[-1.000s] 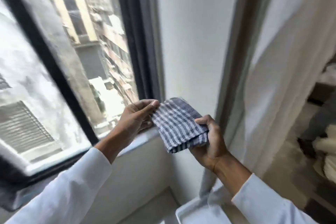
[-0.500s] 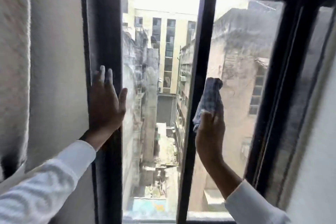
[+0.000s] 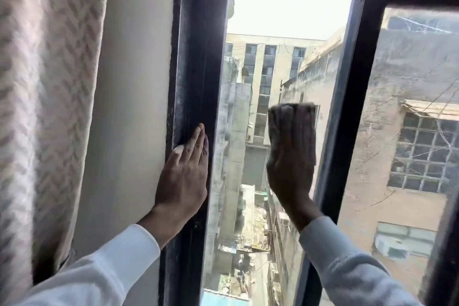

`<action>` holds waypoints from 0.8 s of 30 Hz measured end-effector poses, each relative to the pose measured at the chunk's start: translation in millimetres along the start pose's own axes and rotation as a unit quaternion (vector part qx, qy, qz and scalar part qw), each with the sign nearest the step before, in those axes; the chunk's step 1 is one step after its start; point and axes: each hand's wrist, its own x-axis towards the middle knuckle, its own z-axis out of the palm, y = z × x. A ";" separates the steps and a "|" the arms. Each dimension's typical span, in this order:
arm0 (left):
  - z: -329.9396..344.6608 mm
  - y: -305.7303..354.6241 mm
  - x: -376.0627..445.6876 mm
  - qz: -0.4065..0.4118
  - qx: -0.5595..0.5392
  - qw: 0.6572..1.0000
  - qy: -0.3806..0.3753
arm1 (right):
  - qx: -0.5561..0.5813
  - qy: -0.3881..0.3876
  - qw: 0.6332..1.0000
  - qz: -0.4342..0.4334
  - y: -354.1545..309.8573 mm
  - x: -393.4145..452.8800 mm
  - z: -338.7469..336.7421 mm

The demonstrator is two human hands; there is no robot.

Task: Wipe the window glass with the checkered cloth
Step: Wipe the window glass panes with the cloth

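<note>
My right hand [image 3: 290,156] lies flat against the left window pane [image 3: 248,82], pressing the checkered cloth [image 3: 313,113] onto the glass. The hand covers nearly all of the cloth; only a thin strip shows above the fingertips and along the right side. My left hand [image 3: 185,171] rests flat with straight fingers on the black window frame [image 3: 191,57] at the pane's left edge and holds nothing. Both arms wear white sleeves.
A black vertical mullion [image 3: 347,107] separates the left pane from a right pane [image 3: 409,82]. A patterned pale curtain [image 3: 37,107] hangs at far left beside a white wall strip [image 3: 129,82]. Buildings and an alley lie outside, far below.
The right hand has shifted left from the mullion onto the left pane and now presses the cloth flat under the palm. The left hand stays on the frame. The view moved closer.
</note>
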 end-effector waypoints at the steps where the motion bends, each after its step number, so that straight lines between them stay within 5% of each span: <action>1: -4.6 -0.9 2.5 0.004 0.010 1.000 -0.024 | 0.009 -0.018 1.000 -0.001 -9.8 -35.1 -2.8; 3: -16.7 -0.3 5.1 0.001 0.021 0.997 -0.069 | 0.003 -0.158 0.976 -0.147 -38.9 -81.7 -2.4; 5: -23.9 0.9 4.8 0.003 0.032 0.995 -0.091 | 0.000 -0.185 0.945 -0.269 -37.5 -58.3 7.9; 8: -19.1 -1.0 5.9 0.006 0.052 0.995 -0.081 | -0.003 -0.080 0.995 -0.062 12.1 23.4 3.3; 10: -21.2 1.1 4.9 0.007 0.061 0.994 -0.092 | 0.002 -0.022 0.997 0.071 27.0 0.4 -13.6; 13: -18.6 1.0 5.2 0.007 0.052 0.996 -0.072 | -0.007 -0.122 0.986 -0.110 -8.9 -68.3 -20.7; 15: -14.6 -0.5 3.8 0.002 0.055 0.997 -0.055 | 0.010 -0.136 0.967 -0.214 0.8 -29.5 -18.5; 19: -17.0 -0.2 2.9 0.001 0.069 0.996 -0.055 | 0.044 -0.049 0.994 0.092 38.8 31.6 -39.4; 20: -19.5 0.5 3.2 0.001 0.065 0.996 -0.057 | 0.027 -0.060 0.994 0.084 32.7 8.6 -42.9; 23: -28.0 3.7 2.4 -0.002 0.052 0.996 -0.071 | 0.009 -0.171 0.971 -0.167 26.6 -30.9 -48.1; 24: -29.6 5.1 1.9 -0.006 0.045 0.996 -0.075 | 0.003 -0.171 0.966 -0.193 37.4 -10.0 -47.7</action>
